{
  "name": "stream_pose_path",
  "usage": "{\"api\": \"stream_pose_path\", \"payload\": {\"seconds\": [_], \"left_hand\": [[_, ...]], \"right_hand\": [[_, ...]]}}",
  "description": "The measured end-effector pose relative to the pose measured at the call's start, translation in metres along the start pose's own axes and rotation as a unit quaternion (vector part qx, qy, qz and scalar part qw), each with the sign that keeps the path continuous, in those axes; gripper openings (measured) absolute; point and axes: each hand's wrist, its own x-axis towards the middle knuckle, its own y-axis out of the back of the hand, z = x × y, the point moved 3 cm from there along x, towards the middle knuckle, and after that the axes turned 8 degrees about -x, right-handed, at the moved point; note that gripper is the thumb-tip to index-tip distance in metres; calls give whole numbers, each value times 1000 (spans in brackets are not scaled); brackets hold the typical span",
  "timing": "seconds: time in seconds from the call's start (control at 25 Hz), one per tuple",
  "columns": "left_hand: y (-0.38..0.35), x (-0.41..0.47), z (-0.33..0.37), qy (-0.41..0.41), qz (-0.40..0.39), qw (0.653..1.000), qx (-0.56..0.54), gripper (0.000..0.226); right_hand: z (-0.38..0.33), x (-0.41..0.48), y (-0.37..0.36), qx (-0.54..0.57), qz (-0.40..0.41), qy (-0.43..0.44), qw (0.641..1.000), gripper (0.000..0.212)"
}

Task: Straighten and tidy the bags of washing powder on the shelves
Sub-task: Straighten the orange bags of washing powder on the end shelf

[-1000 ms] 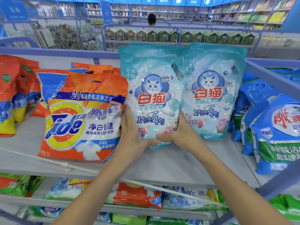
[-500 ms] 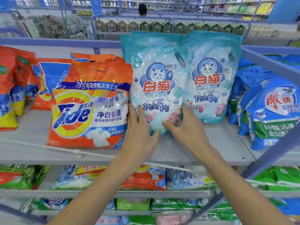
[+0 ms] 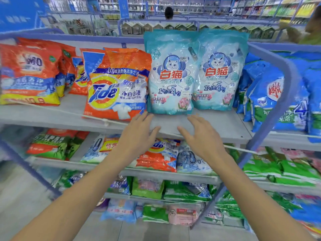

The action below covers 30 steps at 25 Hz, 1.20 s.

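Two pale teal bags of washing powder with a cat logo stand upright side by side on the top shelf point(image 3: 217, 124): the left teal bag point(image 3: 169, 73) and the right teal bag point(image 3: 219, 70). An orange Tide bag point(image 3: 116, 84) leans next to them on the left. My left hand point(image 3: 139, 134) and my right hand point(image 3: 201, 136) hover just below and in front of the left teal bag. Both hands have spread fingers, hold nothing and touch no bag.
Orange and yellow bags point(image 3: 29, 73) fill the shelf's left end and blue bags point(image 3: 271, 94) the neighbouring shelf on the right, behind a blue rail point(image 3: 286, 80). Lower shelves hold green, white and orange bags point(image 3: 156, 157). A person's head point(image 3: 168, 12) shows beyond the shelving.
Both hands let go of the left teal bag and drew back towards me. The bag now stands upright on its own. The camera pulled back and tilted down, showing the lower shelves.
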Motion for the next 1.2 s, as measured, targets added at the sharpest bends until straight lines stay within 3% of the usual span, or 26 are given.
{"api": "stream_pose_path", "payload": {"seconds": [0.2,0.4,0.48,0.72,0.88,1.08,1.2], "left_hand": [[-2,-69,-32,47,-12,999,24,64],[-12,-114,-60,100,-40,994,29,66],[-18,-124,-70,115,-51,992,25,66],[-50,-120,-90,130,-101,986,-19,60],[-78,-97,-111,136,-128,980,-73,60],[-111,-53,-137,178,-116,965,-156,56],[-143,-21,-153,226,-118,937,-240,58]], "right_hand": [[-12,-50,-21,-36,2,37,999,64],[-24,-83,-54,5,83,62,995,55],[-26,-90,-73,16,39,54,998,56],[-20,-88,-134,-4,-96,-25,995,70],[-13,-79,-168,44,-157,-115,980,73],[-1,-43,-200,227,-179,-271,918,65],[16,-10,-221,298,-164,-337,878,70]]}}
